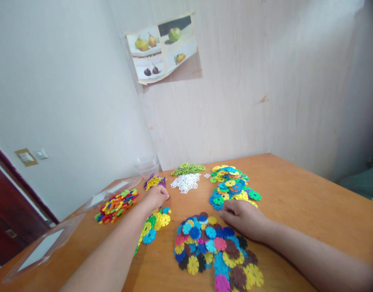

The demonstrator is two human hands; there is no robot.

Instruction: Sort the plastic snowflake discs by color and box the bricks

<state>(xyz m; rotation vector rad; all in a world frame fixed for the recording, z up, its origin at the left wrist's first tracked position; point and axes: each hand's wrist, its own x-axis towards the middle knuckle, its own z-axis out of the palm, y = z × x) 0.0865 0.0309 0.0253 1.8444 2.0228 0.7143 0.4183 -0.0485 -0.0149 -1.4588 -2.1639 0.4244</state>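
My left hand (159, 196) is closed in a pinch above the table, between a pile of purple and yellow pieces (156, 182) and a pile of yellow, green and blue notched discs (153, 227). Whatever its fingers hold, if anything, is too small to make out. Curled on the tabletop, my right hand (241, 217) has its fingers tucked under, so their contents are hidden. It lies against the near side of a heap of green, blue and yellow notched discs (232, 187). Closer to me spreads a large heap of multicoloured notched discs (211, 245).
The wooden table (311, 202) also bears white lattice pieces (185, 183), green pieces (188, 169) and red, yellow and orange pieces (116, 206). Transparent lids (42, 247) lie at the left edge. A clear tub (146, 167) stands by the wall, below a fruit picture (163, 48).
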